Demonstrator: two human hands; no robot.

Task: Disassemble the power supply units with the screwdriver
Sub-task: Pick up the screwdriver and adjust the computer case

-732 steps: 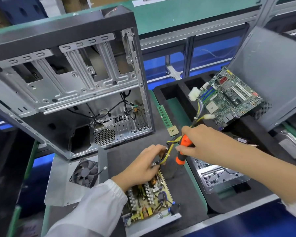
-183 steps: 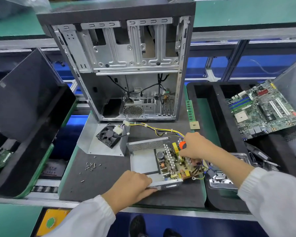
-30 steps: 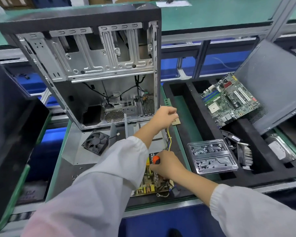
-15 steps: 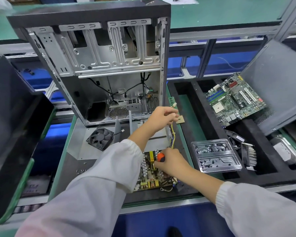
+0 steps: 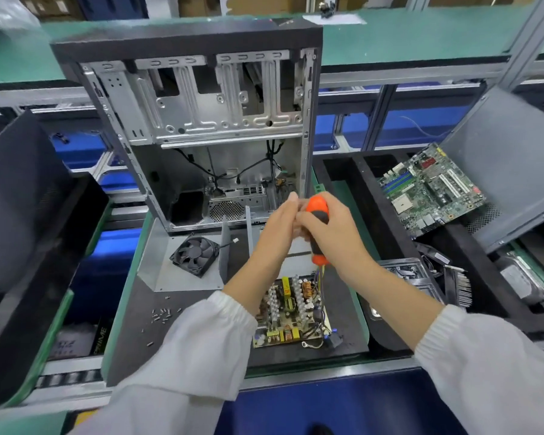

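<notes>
— Where were your hands?
— At the frame's center, your right hand (image 5: 333, 233) gripped the orange-and-black screwdriver (image 5: 317, 227), fingers curled round its handle. Your left hand (image 5: 281, 224) touched it; I couldn't tell its grasp.
— And the power supply?
— Its circuit board (image 5: 291, 312) lay below, on the bench (image 5: 139, 324).

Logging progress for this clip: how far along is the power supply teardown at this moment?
Done: the circuit board lies bare on the mat, the fan sits on its metal cover plate, and loose screws lie nearby. In hand: the right hand grips the orange screwdriver raised above the board, the left hand meeting it at the handle. Left: the yellow wires remain attached to the board.
</notes>
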